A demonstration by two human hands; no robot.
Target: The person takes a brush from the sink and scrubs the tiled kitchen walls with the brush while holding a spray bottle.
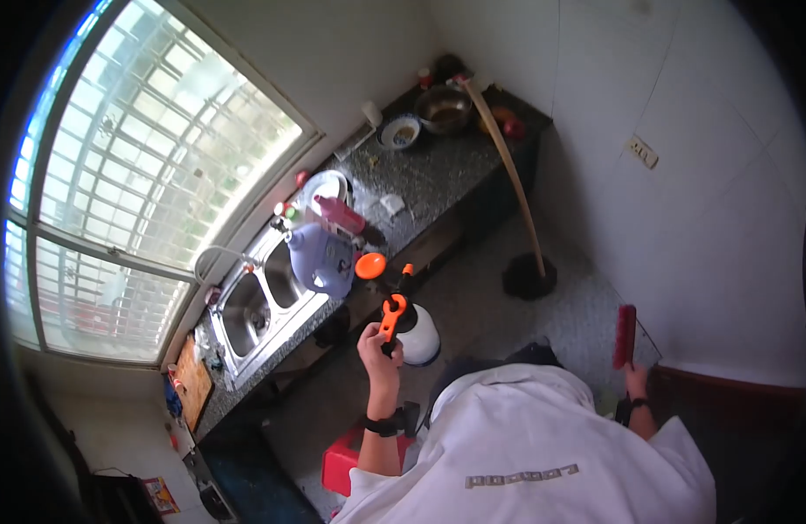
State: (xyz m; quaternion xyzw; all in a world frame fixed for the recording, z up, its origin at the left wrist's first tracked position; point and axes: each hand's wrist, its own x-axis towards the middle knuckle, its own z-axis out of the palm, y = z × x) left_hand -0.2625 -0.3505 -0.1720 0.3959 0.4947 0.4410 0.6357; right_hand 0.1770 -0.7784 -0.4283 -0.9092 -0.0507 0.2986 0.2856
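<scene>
My left hand (pixel 378 356) is closed around the black and orange handle of a pump sprayer (pixel 421 339) with a white bottle. The sprayer hangs in the air in front of the counter, its orange pump knob (pixel 370 265) at the top. Off to the right, my right hand (pixel 637 382) grips a red scrub brush (pixel 626 336), held upright with its bristles to the left. Closest to the sprayer on the counter edge stands a large purple jug (pixel 320 260). A pink bottle (pixel 340 213) is just behind it.
A double steel sink (pixel 245 313) is set into the granite counter (pixel 394 179). Farther back are a bowl (pixel 399 133) and a metal basin (pixel 444 110). A long-handled plunger or brush (pixel 518 188) leans against the counter. Beside my left arm stands a red stool (pixel 338 463).
</scene>
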